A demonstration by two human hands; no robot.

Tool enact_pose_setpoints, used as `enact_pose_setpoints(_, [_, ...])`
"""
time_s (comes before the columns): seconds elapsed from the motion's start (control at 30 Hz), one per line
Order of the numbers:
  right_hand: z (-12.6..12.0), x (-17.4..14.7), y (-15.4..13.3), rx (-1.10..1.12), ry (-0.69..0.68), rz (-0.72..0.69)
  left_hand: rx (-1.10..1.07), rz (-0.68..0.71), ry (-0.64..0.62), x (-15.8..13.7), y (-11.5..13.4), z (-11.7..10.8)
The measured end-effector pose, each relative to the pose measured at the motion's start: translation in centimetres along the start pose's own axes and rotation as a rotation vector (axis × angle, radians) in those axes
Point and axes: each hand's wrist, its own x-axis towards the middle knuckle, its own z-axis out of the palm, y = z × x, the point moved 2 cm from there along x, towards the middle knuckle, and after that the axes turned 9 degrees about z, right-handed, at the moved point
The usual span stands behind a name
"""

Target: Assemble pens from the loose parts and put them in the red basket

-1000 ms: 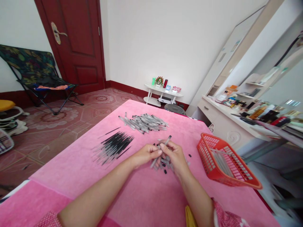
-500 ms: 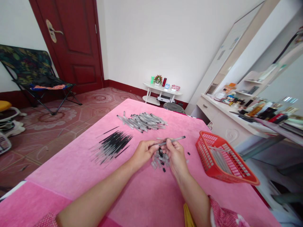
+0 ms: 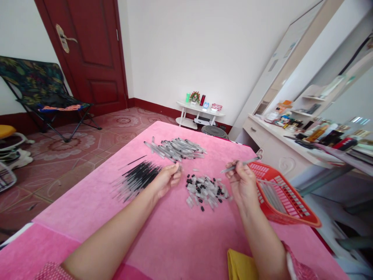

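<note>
The grip of the right hand is closing on a grey pen, thumb and fingers pinching it mid-length; the pen is slanting, its dark end pointing up and to the right, towards the near-side view of the red plastic basket. The left hand is hovering or resting beside the refills, its fingers curling in; whether its grip is holding anything small, I cannot tell.

Between the hands, a loose heap of clear pen caps and small black end plugs is lying on the bench, which a pink cloth is covering. To the left, a fan of thin black ink refills is spreading out, partly behind the left hand. Beyond, grey pen barrels are lying in a pile. The basket is standing at the right, holding pale slender rods. A folded yellow cloth is lying by the right forearm.

Farther off, a folding chair is standing before a dark red door.
</note>
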Motion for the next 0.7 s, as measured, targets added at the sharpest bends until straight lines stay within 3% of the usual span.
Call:
enact_pose_setpoints(0.1, [0.0, -0.2, 1.1, -0.134, -0.027, 0.116, 0.138, 0.17, 0.105, 0.3, -0.8, 0.6])
enact_pose_setpoints(0.2, [0.6, -0.6, 2.3, -0.227, -0.065, 0.189, 0.224, 0.163, 0.101, 0.3, -2.2, 1.6])
enact_pose_setpoints(0.4, [1.2, -1.0, 3.0, -0.326, -0.139, 0.234, 0.295, 0.218, -0.04, 0.1, -3.2, 2.5])
enact_pose_setpoints(0.53, [1.6, -1.4, 2.9, -0.504, -0.292, 0.259, 0.424, 0.295, -0.131, -0.1, -2.7, 2.7])
enact_pose_setpoints(0.7, [1.8, -1.8, 2.6, -0.715, -0.494, 0.321, 0.382, 0.349, -0.067, -0.3, -1.8, 2.9])
